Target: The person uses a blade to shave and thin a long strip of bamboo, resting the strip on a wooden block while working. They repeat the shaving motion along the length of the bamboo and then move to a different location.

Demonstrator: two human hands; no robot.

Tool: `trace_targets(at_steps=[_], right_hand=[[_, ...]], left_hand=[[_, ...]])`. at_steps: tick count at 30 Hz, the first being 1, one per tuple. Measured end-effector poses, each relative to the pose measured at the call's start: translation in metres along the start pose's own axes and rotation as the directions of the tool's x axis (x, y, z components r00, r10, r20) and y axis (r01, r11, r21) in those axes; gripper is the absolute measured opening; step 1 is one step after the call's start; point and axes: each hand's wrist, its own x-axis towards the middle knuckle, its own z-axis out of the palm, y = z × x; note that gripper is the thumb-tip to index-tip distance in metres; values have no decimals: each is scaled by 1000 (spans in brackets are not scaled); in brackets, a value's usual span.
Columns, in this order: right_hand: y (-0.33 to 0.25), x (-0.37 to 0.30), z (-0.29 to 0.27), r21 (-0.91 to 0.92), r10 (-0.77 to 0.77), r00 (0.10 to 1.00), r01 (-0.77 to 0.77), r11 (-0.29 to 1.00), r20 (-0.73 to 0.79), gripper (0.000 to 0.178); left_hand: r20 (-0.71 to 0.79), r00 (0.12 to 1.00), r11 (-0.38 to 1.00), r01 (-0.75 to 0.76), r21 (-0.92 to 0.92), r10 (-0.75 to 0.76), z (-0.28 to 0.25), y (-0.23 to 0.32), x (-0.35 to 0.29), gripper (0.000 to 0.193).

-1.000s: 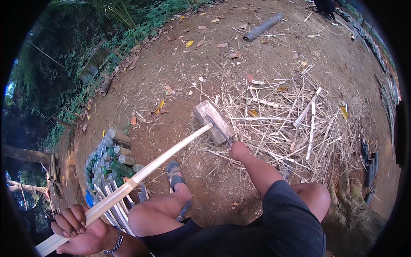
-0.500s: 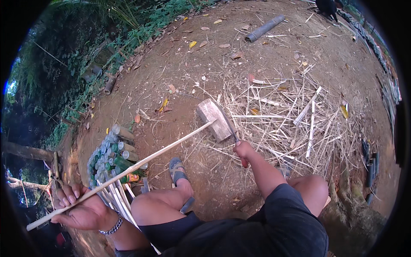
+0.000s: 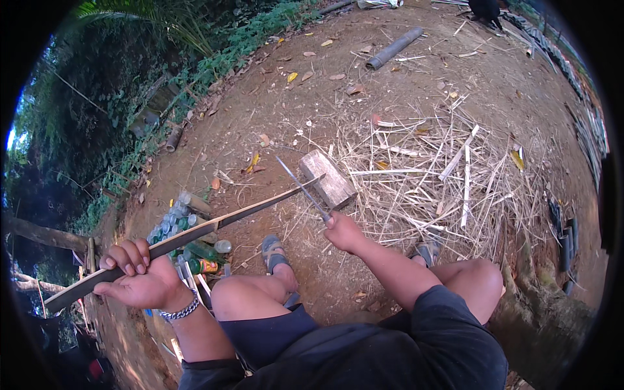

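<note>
My left hand (image 3: 146,276) is closed around a long bamboo strip (image 3: 188,238), gripping it toward its near end at the left. The strip slants up to the right, its dark side showing along with a pale edge. Its thinner far end lies at a wooden block (image 3: 335,186) on the ground. In my right hand (image 3: 343,233) is a knife (image 3: 316,205), its handle mostly hidden by the fingers. The narrow blade points up and left and crosses the strip beside the block; whether they touch I cannot tell.
Pale bamboo shavings (image 3: 416,175) litter the ground right of the block. Several bottles (image 3: 201,250) lie by my left knee. A bamboo tube (image 3: 394,49) rests farther off, with a dark animal (image 3: 484,12) at the far right. Tree roots (image 3: 526,292) rise near my right knee.
The strip has been turned from its pale face to its dark side. My left hand has shifted right and up. The knife has swung from the block's right side to its left.
</note>
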Motion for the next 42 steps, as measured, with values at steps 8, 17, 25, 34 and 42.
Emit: trace_targets(at_steps=[8,17,25,34,42], right_hand=[[-127,-45,-14,-24,-350,926,356,934,142,13],[-117,-54,-11,-11,-290,936,298,954,198,18],[-71,-32,-3,-136,-135,982,153,979,134,20],[-22,2,-2,-203,-45,998,55,978,54,15],[61,47,0,-234,191,981,-181,955,20,19]], left_hand=[[70,998,1000,-2,5,2,10,7,-6,51],[390,920,978,109,-180,-31,-10,13,-12,49],[365,930,974,116,-194,-38,-14,7,-20,49],[363,930,979,124,-164,-57,-4,2,-14,50],[417,902,964,201,-175,-112,6,-11,0,47]])
